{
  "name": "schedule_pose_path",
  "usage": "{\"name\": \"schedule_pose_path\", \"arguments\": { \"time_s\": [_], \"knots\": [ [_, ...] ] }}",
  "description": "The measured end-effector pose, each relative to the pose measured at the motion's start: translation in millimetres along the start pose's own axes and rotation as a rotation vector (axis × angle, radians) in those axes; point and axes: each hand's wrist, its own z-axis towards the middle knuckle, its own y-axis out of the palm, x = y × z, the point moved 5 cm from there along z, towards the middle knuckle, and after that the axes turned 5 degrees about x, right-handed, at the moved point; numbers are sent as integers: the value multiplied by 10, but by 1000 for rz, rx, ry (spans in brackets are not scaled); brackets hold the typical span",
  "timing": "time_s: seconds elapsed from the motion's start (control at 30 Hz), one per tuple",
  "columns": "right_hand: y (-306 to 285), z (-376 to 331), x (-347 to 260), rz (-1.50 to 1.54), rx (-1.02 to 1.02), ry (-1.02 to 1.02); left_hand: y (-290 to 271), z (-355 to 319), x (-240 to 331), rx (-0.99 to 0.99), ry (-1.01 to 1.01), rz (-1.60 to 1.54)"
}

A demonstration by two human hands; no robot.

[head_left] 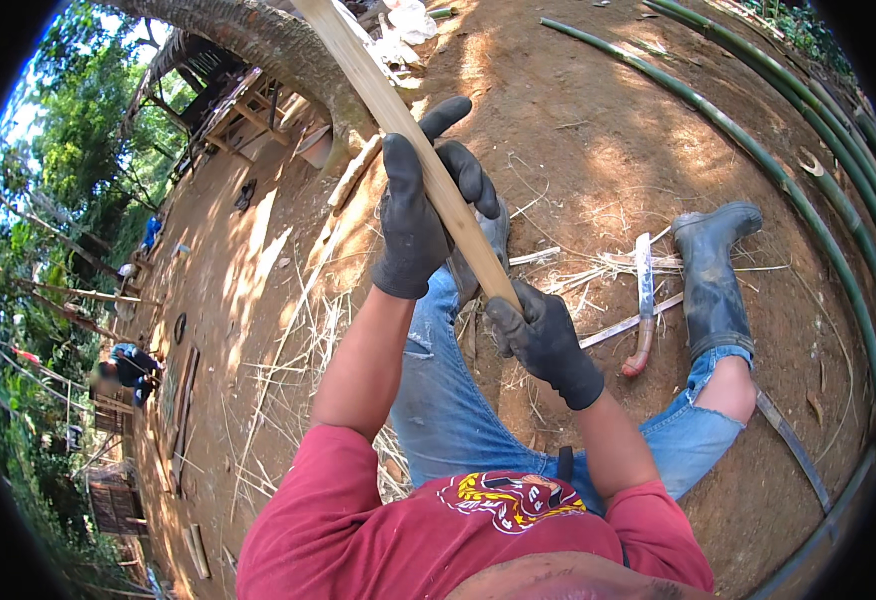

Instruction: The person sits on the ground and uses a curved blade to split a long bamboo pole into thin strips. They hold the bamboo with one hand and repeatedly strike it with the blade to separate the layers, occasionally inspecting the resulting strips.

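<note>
Red shirt (388, 530) fills the bottom of the view, with blue jeans (458, 400) just beyond it, torn at the right knee. Both forearms come up from that shirt, each ending in a dark work glove. Left hand (420, 205) sits higher, fingers curled around a long pale bamboo strip (408, 140), forefinger poking up off it. Right hand (543, 340) sits lower and nearer the body, fist closed tight around the strip's bottom end. That strip runs on a slant from the right fist, up through the left grip, and on out past the top edge of the view, held above the lap.

Down on the bare dirt (578, 120), a long knife (643, 300) with a reddish handle lies just left of a dark rubber boot (713, 280), among pale shavings (598, 270). Green bamboo poles (808, 220) curve along the right side, well apart from the hands. Far off on the left, another person (128, 370) crouches near some wooden frames, with trees (68, 140) behind.
</note>
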Motion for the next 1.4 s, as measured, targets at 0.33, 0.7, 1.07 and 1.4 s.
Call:
{"name": "schedule_pose_path", "arguments": {
  "time_s": [0.33, 0.7, 1.07, 1.4],
  "knots": [
    [1, -18, 5, 107, 94, -20, -358, 82, 347, 259, 354, 568],
    [-110, 18, 10, -139, 146, -125, -471, 451, 713, 254, 572, 606],
    [-106, -9, -81, -186, 181, -215, -304, 451, 972, 209, 554, 830],
    [-80, -13, -104, -134, 129, -250, -380, 617, 1129, 212, 683, 707]
  ]
}}
